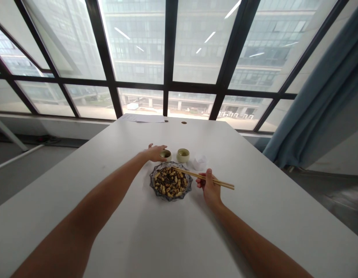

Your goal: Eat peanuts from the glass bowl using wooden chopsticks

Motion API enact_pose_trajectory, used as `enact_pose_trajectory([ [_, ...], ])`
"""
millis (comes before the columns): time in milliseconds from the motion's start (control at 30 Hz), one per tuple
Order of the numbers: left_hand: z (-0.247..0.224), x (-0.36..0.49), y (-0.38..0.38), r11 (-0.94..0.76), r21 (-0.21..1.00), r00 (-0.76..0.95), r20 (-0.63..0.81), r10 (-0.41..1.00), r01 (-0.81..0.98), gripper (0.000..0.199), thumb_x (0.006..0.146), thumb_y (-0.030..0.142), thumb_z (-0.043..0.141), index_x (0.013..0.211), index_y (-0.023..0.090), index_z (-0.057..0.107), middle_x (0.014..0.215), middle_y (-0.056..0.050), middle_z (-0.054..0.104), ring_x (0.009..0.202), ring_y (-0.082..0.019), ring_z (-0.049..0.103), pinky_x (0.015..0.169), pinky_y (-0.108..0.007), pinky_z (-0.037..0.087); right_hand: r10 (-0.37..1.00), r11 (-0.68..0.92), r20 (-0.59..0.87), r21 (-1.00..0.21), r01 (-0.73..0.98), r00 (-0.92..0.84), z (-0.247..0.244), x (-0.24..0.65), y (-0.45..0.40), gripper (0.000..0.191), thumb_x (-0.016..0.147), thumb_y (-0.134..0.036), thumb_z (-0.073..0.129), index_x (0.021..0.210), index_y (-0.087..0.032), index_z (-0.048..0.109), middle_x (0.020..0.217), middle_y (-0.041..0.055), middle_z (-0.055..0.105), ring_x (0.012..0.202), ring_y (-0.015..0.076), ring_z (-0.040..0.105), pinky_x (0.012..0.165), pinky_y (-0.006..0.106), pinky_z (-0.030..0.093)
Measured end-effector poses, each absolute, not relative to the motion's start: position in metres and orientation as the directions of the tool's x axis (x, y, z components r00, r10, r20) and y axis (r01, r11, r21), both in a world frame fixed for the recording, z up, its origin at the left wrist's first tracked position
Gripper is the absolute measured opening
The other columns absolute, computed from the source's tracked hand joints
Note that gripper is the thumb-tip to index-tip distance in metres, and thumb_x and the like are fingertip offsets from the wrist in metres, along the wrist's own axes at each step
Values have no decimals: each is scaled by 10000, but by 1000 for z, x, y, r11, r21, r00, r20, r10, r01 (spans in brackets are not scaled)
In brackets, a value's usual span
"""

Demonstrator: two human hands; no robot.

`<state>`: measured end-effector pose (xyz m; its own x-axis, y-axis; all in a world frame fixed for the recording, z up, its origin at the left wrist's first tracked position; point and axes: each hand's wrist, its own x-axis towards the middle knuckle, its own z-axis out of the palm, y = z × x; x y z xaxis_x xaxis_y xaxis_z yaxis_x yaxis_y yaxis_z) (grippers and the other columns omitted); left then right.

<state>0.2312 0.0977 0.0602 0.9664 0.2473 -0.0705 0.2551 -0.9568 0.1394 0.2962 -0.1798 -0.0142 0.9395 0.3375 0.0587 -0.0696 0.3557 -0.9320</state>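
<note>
My left hand reaches past the glass bowl, with its thumb and fingers around a small green teacup that is dark inside. A second pale green teacup stands just to its right. In my right hand is a pair of wooden chopsticks, held at a slant. Their tips lie over the back right part of the scalloped glass bowl. Peanuts in their shells and dark striped seeds fill this bowl. Whether the tips grip anything is too small to tell.
A whitish, crumpled-looking object lies right of the cups, close to the chopsticks. Papers rest at the far edge of the white table. Beyond are large windows, with a blue curtain on the right.
</note>
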Motion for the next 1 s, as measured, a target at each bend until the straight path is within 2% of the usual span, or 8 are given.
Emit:
enact_pose_trajectory([
  [133, 63, 234, 99, -994, 31, 994, 33, 105, 104, 829, 722, 398, 736, 1459, 276, 375, 1372, -102, 594, 1275, -293, 524, 1154, -489, 174, 334, 359, 56, -931, -72, 941, -14, 296, -180, 609, 689, -746, 661, 707, -138, 636, 523, 32, 636, 395, 111, 534, 397, 238, 408],
  [233, 63, 234, 98, -996, -31, 995, 56, 77, 79, 834, 709, 346, 750, 1454, 240, 388, 1391, -122, 575, 1291, -291, 508, 1157, -460, 172, 336, 349, 49, -934, -76, 941, -14, 296, -179, 621, 679, -758, 656, 705, -138, 635, 519, 34, 635, 397, 116, 539, 396, 242, 413],
  [367, 63, 233, 103, -979, 31, 979, 10, 203, 203, 877, 724, 431, 735, 1479, 232, 336, 1389, -130, 576, 1285, -303, 515, 1145, -478, 200, 341, 357, 50, -931, -80, 939, -15, 297, -180, 623, 686, -757, 652, 715, -135, 636, 524, 30, 635, 399, 112, 538, 397, 239, 415],
  [500, 69, 238, 111, -934, 59, 931, -120, 344, 353, 917, 745, 501, 689, 1510, 212, 274, 1404, -161, 554, 1309, -331, 494, 1105, -488, 282, 306, 401, 74, -914, -58, 949, -14, 305, -183, 593, 714, -733, 651, 722, -141, 626, 535, 22, 636, 407, 105, 538, 404, 233, 414],
  [600, 73, 249, 108, -910, 60, 899, -195, 392, 409, 913, 751, 547, 663, 1512, 230, 272, 1483, -168, 464, 1360, -343, 435, 1123, -542, 246, 259, 429, 104, -903, -18, 960, -11, 317, -188, 575, 730, -719, 649, 731, -145, 620, 540, 16, 635, 413, 104, 540, 406, 233, 412],
  [733, 68, 272, 80, -930, 142, 940, -94, 328, 338, 802, 853, 594, 514, 1514, 210, 272, 1562, -162, 337, 1429, -322, 335, 1164, -571, 144, 204, 439, 156, -897, 52, 966, -6, 332, -195, 579, 752, -720, 624, 736, -141, 617, 536, 12, 627, 416, 103, 542, 405, 230, 400],
  [833, 57, 291, 56, -954, 180, 970, -64, 233, 241, 810, 861, 581, 514, 1525, 204, 245, 1571, -146, 328, 1438, -306, 323, 1182, -553, 114, 165, 432, 194, -896, 107, 967, -3, 340, -200, 570, 774, -712, 606, 752, -143, 610, 545, 11, 629, 423, 105, 549, 411, 233, 401],
  [1000, 44, 308, 42, -954, 199, 975, -53, 216, 222, 893, 801, 563, 609, 1518, 153, 270, 1524, -169, 406, 1384, -316, 408, 1152, -476, 255, 129, 430, 211, -892, 137, 969, -1, 346, -203, 562, 785, -708, 598, 751, -146, 606, 551, 10, 635, 422, 107, 548, 410, 237, 406],
])
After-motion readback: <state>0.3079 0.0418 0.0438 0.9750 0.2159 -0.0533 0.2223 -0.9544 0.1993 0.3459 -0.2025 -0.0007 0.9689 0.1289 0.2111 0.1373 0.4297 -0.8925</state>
